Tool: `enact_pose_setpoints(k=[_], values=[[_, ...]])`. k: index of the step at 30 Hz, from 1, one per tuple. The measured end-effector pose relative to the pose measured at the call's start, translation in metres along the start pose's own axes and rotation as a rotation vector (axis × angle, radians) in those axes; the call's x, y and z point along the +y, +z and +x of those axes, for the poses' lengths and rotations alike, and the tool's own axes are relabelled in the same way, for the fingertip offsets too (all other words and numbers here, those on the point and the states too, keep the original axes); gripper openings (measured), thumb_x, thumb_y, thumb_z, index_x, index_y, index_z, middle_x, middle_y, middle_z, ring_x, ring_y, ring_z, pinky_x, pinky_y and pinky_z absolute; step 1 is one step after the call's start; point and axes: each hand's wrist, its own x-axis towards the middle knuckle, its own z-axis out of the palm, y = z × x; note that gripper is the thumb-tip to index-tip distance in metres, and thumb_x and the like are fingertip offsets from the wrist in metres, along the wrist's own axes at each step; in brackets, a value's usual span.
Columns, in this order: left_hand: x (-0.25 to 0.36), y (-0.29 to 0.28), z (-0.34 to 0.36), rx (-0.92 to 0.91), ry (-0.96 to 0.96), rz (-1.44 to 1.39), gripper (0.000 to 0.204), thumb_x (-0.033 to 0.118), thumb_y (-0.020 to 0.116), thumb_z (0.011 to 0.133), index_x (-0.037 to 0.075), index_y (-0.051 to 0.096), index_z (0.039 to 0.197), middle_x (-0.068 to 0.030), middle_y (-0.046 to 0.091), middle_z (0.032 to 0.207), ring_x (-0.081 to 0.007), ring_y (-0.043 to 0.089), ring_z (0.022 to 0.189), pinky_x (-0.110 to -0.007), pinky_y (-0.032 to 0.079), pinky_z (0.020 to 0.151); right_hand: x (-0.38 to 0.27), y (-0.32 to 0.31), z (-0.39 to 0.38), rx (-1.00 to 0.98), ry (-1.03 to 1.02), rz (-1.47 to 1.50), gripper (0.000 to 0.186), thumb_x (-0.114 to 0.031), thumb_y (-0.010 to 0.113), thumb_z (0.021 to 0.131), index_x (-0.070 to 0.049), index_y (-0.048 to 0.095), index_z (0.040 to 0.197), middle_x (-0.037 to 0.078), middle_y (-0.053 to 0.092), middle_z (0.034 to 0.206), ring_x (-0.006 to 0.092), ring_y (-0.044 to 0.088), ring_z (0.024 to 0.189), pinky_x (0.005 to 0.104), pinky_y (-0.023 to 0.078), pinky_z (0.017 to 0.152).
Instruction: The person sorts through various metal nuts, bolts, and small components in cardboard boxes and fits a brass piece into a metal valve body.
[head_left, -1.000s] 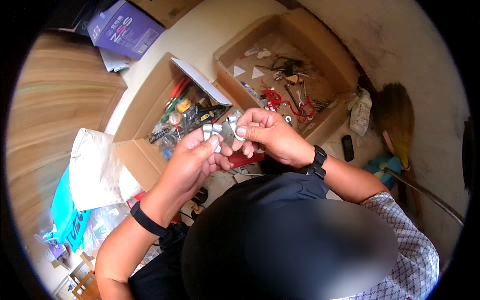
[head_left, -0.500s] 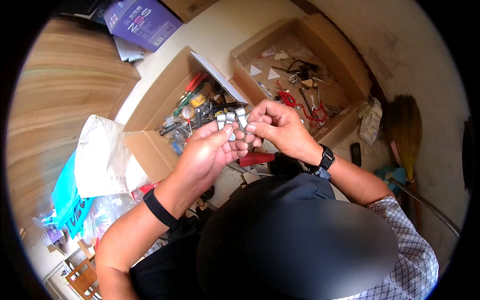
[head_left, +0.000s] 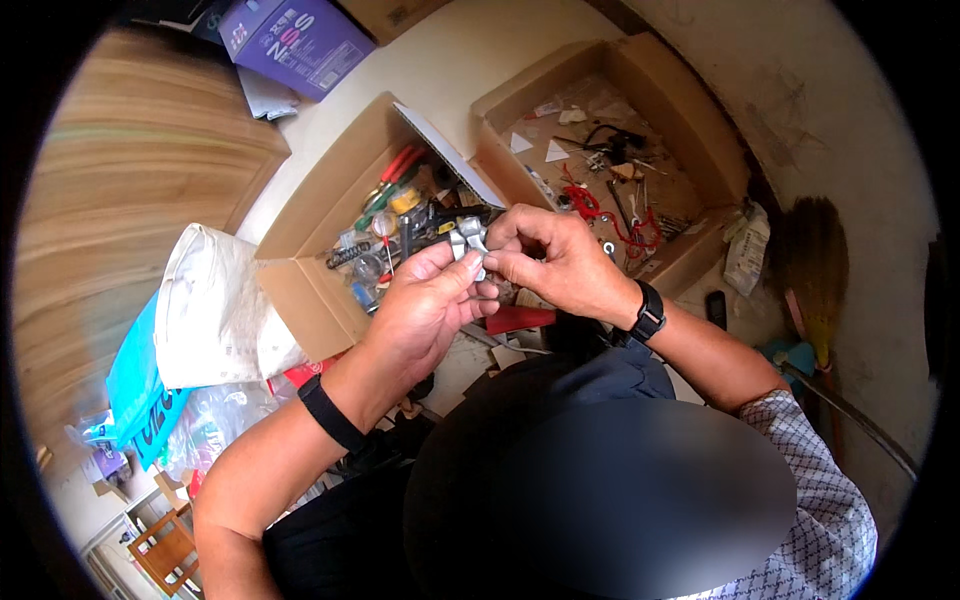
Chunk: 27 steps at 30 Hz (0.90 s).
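My left hand [head_left: 428, 300] pinches a small bunch of silver metal pieces [head_left: 470, 238] between its thumb and fingers. They have rounded upper ends and flat shanks, but their exact kind is unclear. My right hand [head_left: 560, 262] meets the bunch from the right, thumb and index finger closed on its edge. Its other fingers are curled. Both hands are above the near side of a cardboard box [head_left: 310, 300] of mixed tools and hardware, where red-handled pliers [head_left: 402, 163], a yellow roll [head_left: 405, 200] and a clear round container [head_left: 368, 267] lie.
A second cardboard box [head_left: 700, 165] at the right holds red cord [head_left: 585, 203], wires and scraps. A white cloth bag [head_left: 220, 310] and blue bag [head_left: 140, 385] lie left. A broom [head_left: 815, 260] leans by the right wall; a purple box [head_left: 300, 45] stands at the back.
The silver pieces were fanned apart and are now bunched together. My right hand's fingers have shifted slightly against them. The whole view has moved a little.
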Motion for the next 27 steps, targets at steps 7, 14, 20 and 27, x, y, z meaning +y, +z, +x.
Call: enact_pose_setpoints(k=[7, 14, 20, 27], values=[[0.001, -0.008, 0.001, 0.002, 0.001, 0.039, 0.017, 0.015, 0.054, 0.101, 0.003, 0.059, 0.112, -0.0046, 0.064, 0.097, -0.0124, 0.058, 0.081, -0.031, 0.053, 0.077, 0.003, 0.007, 0.001, -0.087, 0.062, 0.376, 0.011, -0.004, 0.057, 0.096, 0.001, 0.062, 0.104, 0.003, 0.065, 0.082, 0.0069, 0.06, 0.075, 0.0236, 0.052, 0.067], [0.0, -0.02, 0.003, -0.085, -0.045, 0.015, 0.018, 0.017, 0.054, 0.101, 0.003, 0.059, 0.11, -0.0071, 0.063, 0.097, -0.0133, 0.058, 0.08, -0.033, 0.051, 0.079, -0.001, 0.004, -0.001, -0.151, 0.112, 0.382, 0.015, -0.007, 0.055, 0.098, 0.001, 0.06, 0.109, 0.003, 0.066, 0.085, 0.0066, 0.062, 0.076, 0.0219, 0.053, 0.068], [0.009, -0.019, -0.002, -0.209, -0.081, -0.079, 0.018, 0.019, 0.056, 0.1, 0.004, 0.057, 0.109, -0.0082, 0.064, 0.098, -0.0145, 0.06, 0.079, -0.035, 0.051, 0.08, -0.001, -0.001, -0.004, -0.085, 0.123, 0.443, 0.016, -0.009, 0.058, 0.097, 0.0, 0.061, 0.109, 0.003, 0.066, 0.084, 0.0066, 0.061, 0.07, 0.022, 0.053, 0.064], [0.055, -0.065, -0.029, -0.11, 0.053, 0.116, 0.016, 0.018, 0.054, 0.101, 0.005, 0.056, 0.109, -0.011, 0.067, 0.099, -0.0183, 0.067, 0.077, -0.039, 0.057, 0.078, 0.019, -0.01, -0.016, -0.035, 0.191, 0.269, 0.01, -0.008, 0.059, 0.096, -0.001, 0.06, 0.103, 0.004, 0.065, 0.083, 0.0083, 0.059, 0.067, 0.0237, 0.051, 0.062]])
